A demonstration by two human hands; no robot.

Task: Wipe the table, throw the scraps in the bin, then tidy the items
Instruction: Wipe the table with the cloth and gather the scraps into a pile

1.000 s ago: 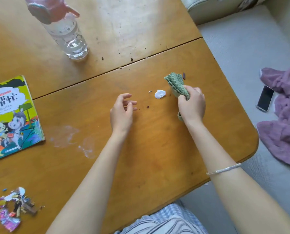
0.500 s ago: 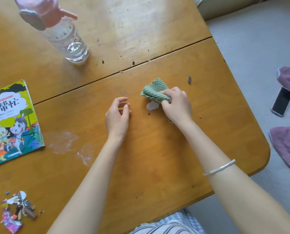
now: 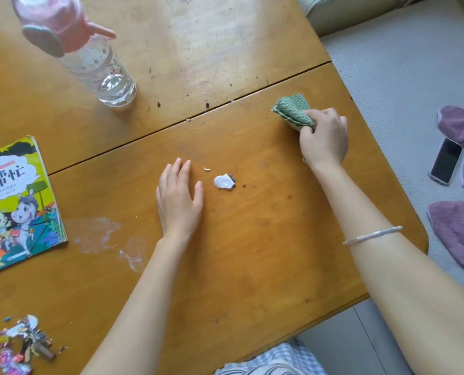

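- Wooden tabletop point(image 3: 252, 266), seam running across it; crumbs along the seam, white smear toward the left edge.
- Right hand point(image 3: 324, 136) clamps the bunched green cloth point(image 3: 293, 110) near the right edge.
- Left hand point(image 3: 179, 201) lies flat, fingers straight, holding nothing.
- White scrap point(image 3: 223, 182) mid-tabletop, just beside the left hand; judged light and flimsy, best pinched at an edge.
- Cloth judged soft and pliable.

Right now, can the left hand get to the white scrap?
Probably yes: the left hand lies open beside the white scrap, nothing between them; the right hand and green cloth are off to the side.
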